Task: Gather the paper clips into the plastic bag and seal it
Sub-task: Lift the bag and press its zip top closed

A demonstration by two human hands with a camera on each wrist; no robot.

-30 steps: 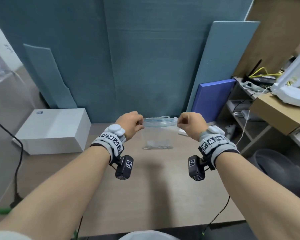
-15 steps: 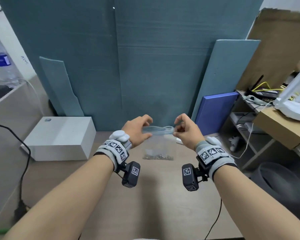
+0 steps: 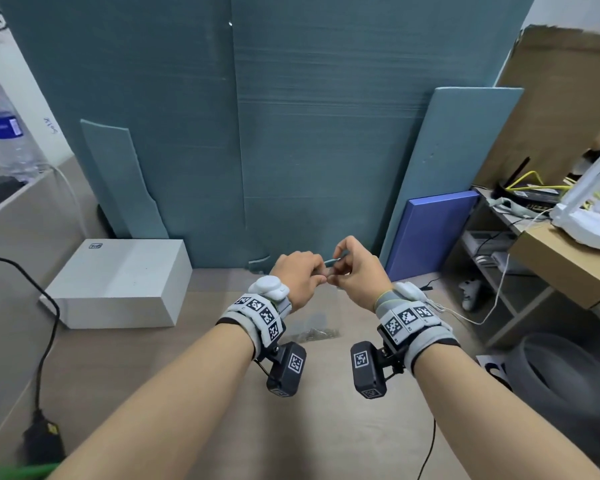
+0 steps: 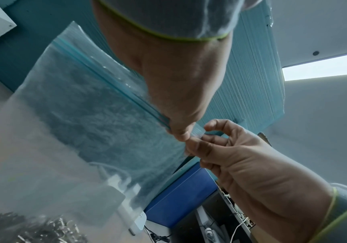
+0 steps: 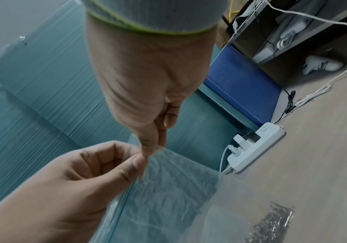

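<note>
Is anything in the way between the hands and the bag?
No, nothing shows between them. The left hand and the right hand both pinch the bag right at its top strip. The clips lie inside, at the bottom.

From the head view, we cannot see the plastic bag (image 3: 321, 320) clearly below our hands; it is nearly invisible against the desk (image 3: 194, 403). The paper clips (image 3: 314, 335) at its bottom are a blurred grey heap, too small to count. Our left hand (image 3: 300, 278) and right hand (image 3: 355, 270) hide the zip strip (image 4: 106, 78) between them.
</note>
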